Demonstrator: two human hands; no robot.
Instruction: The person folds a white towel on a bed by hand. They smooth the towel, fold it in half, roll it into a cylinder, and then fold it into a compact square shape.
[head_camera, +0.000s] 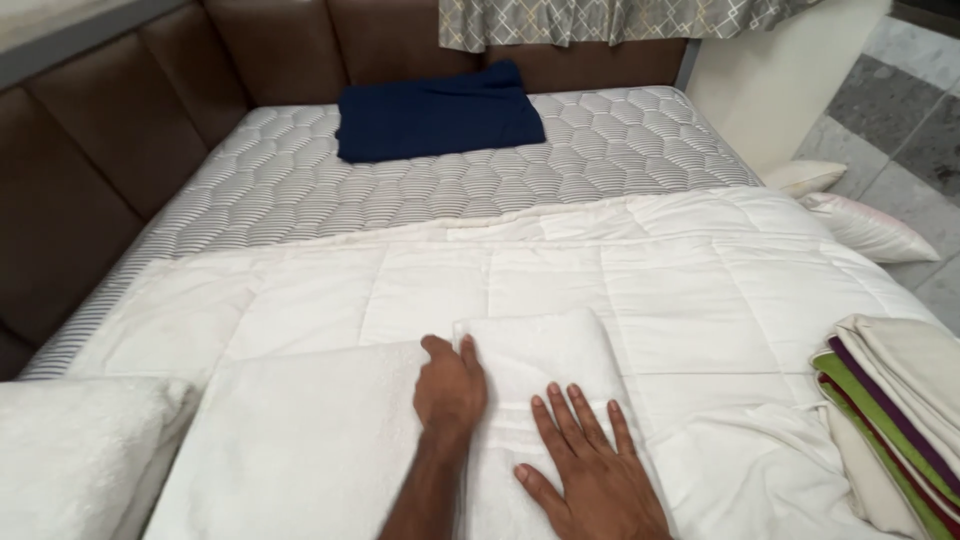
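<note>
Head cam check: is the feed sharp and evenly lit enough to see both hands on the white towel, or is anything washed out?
Head view: soft, even light, no hard shadows; both the left hand and right hand are sharp on the folded white towel; the white quilt keeps its stitch lines, so little is washed out; edges bow slightly from the wide lens.
</note>
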